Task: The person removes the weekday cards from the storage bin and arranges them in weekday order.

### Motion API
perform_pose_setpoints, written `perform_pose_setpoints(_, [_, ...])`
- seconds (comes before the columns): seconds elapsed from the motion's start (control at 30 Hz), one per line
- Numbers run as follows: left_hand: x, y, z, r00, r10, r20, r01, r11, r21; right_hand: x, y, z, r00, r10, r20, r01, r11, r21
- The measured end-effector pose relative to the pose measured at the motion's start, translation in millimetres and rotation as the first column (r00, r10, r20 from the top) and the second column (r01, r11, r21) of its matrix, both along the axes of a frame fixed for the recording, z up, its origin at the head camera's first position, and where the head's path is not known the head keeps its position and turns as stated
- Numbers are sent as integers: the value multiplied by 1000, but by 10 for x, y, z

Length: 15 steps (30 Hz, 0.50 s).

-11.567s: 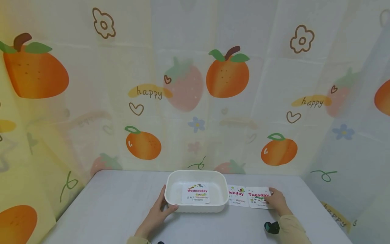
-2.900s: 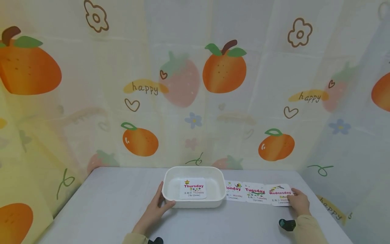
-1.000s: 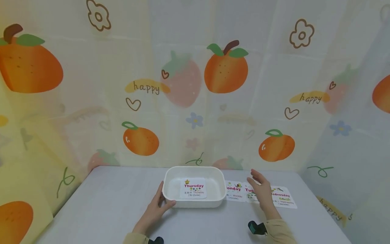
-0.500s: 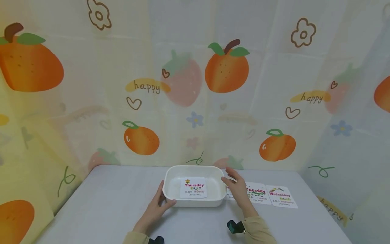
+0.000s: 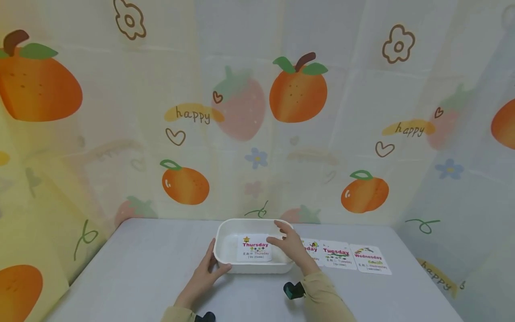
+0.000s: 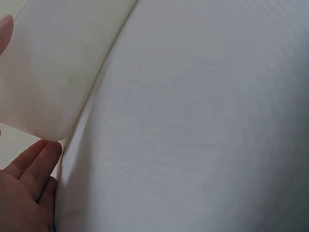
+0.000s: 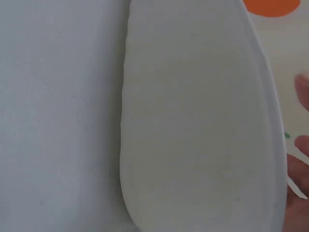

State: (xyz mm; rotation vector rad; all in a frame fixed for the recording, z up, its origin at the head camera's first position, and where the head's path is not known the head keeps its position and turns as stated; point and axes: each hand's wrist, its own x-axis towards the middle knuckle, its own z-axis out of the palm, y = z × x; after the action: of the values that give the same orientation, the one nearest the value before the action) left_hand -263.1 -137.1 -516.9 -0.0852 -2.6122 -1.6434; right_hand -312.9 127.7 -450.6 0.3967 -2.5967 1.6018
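A white plastic box (image 5: 257, 269) stands on the table, with a "Thursday" card (image 5: 253, 251) face up inside. My left hand (image 5: 204, 272) holds the box's left front corner, thumb on the front wall and fingers along the side; in the left wrist view its fingertips touch the box corner. Over the box's right half hovers my right hand (image 5: 293, 247), thumb and fingers apart, nothing between them. It partly covers the card's right edge. In the right wrist view the box wall (image 7: 203, 121) fills the middle, and only part of the hand shows.
To the right of the box lie a "Monday" card (image 5: 311, 248), partly hidden, a "Tuesday" card (image 5: 337, 255) and a "Wednesday" card (image 5: 369, 258) in a row. Behind the white table (image 5: 141, 255) hangs a fruit-printed curtain (image 5: 241, 188).
Earlier the Wednesday card lay in the box; it was then set right of Tuesday, and Thursday shows in the box. My right hand has moved left from the cards to above the box.
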Motion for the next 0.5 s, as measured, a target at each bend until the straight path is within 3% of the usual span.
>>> perform_pose_setpoints(0.2, [19,-3,1,1000,7,8,-7,1000,2,-51,-88,-57,996,64,59,-73,986,148])
perform_pose_setpoints(0.5, [9,2,3,1000,22,15,-23,1000,2,-90,-150,-92,989,46,141,-65,989,135])
